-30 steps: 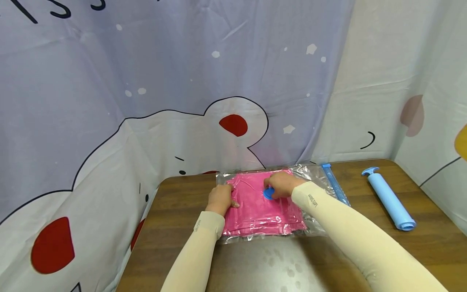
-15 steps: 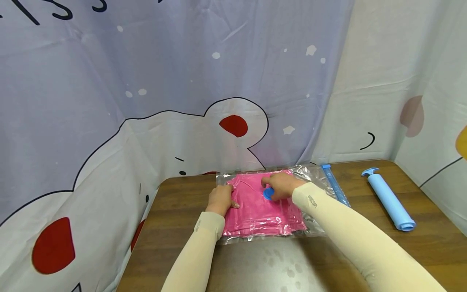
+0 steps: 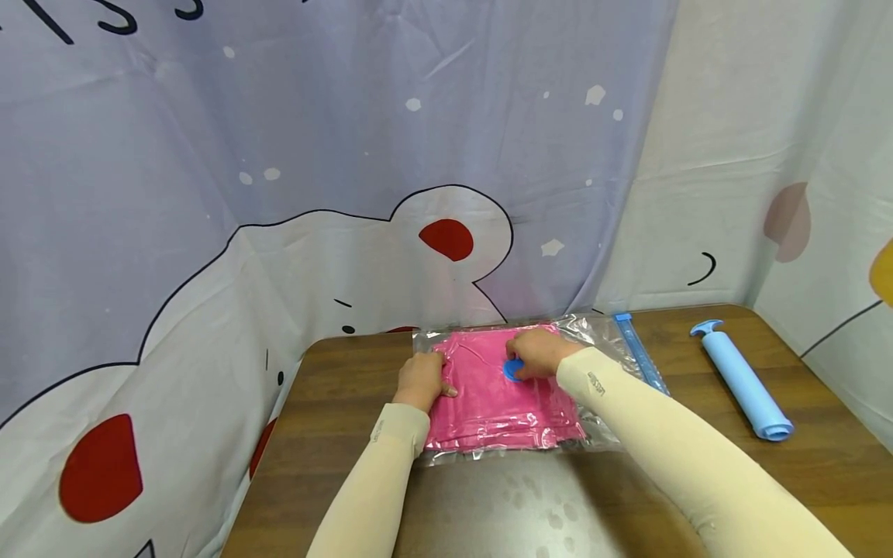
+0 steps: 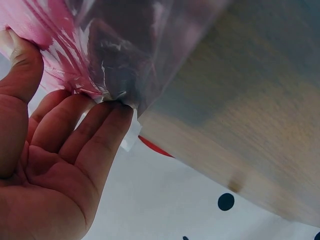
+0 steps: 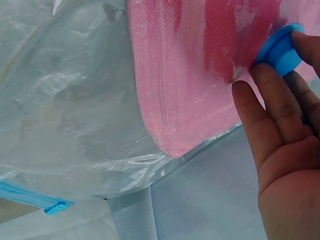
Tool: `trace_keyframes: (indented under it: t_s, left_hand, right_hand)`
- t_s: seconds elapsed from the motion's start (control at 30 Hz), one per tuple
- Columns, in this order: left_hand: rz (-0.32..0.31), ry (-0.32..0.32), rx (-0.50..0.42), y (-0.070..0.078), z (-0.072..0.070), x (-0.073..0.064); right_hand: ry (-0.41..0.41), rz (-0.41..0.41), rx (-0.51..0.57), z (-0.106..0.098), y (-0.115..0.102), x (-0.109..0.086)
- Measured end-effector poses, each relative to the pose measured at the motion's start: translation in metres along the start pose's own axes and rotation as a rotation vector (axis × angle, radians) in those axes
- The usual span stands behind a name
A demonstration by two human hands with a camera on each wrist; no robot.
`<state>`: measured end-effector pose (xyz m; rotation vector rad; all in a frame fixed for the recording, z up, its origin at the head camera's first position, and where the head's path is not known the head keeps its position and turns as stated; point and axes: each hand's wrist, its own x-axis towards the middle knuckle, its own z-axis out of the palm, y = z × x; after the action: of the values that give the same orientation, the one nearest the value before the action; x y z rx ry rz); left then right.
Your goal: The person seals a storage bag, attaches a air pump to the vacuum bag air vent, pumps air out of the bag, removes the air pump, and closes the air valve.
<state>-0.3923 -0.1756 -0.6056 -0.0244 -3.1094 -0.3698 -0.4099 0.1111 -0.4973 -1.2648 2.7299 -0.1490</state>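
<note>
In the head view a clear plastic vacuum storage bag [image 3: 598, 335] lies flat on the table with folded pink cloth [image 3: 481, 411] inside. My left hand [image 3: 420, 381] rests on the bag's left edge. In the left wrist view its thumb lies over the pink part, and its fingertips press at the clear margin. My right hand [image 3: 543, 353] pinches a round blue valve cap [image 3: 512, 370] near the bag's middle. The right wrist view shows the thumb and fingers around the valve cap [image 5: 286, 52], with the index fingertip lower against the film.
A light blue hand pump [image 3: 746, 381] with a T-handle lies on the wooden table [image 3: 349, 403] at the right. The bag's blue zip strip [image 3: 642, 355] runs along its right end. A printed curtain [image 3: 335, 271] hangs behind the table.
The right index finger lifts slightly off the valve cap, then comes back down against it. The left hand and the bag stay put.
</note>
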Motion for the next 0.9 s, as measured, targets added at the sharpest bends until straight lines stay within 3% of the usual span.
trace_keyframes:
  t_s: [0.13,0.37,0.63,0.9]
  left_hand:
    - [0.006,0.002,0.016,0.002,-0.003,-0.001]
    - [0.004,-0.004,-0.014,-0.009,0.013,0.01]
    - [0.038,0.057,0.033,-0.019,0.03,0.018]
    - [0.035,0.047,0.034,-0.015,0.023,0.013]
  right_hand:
    - [-0.008,0.018,0.01,-0.001,-0.001,0.0]
    - [-0.033,0.073,0.055,-0.002,-0.001,0.0]
    - [-0.006,0.011,0.018,0.0,0.002,0.0]
    - [0.0,0.037,0.039,0.0,0.002,0.0]
